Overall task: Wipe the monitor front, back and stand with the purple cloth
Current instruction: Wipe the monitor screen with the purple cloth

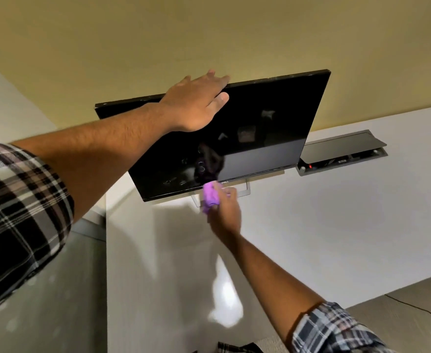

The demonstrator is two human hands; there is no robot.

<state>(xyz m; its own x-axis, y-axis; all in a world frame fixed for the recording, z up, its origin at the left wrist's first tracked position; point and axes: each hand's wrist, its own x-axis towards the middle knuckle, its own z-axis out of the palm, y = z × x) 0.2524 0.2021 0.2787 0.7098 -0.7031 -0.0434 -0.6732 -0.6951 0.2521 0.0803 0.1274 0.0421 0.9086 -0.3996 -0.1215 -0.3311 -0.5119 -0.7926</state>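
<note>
A black monitor [260, 128] with a dark screen stands on a white desk [336, 212], its silver stand [245, 191] partly visible under the lower bezel. My left hand [196, 103] grips the monitor's top edge, fingers hooked over the back and thumb on the screen. My right hand [224, 212] holds a bunched purple cloth [210, 197] against the lower bezel, just left of the logo and in front of the stand. The monitor's back is hidden.
A cable hatch [341, 155] with its lid raised and a red light inside sits in the desk right of the monitor. A yellow wall rises behind. A thin black cable [418, 312] runs across the floor at lower right. The desk's left edge [106, 250] drops to grey floor.
</note>
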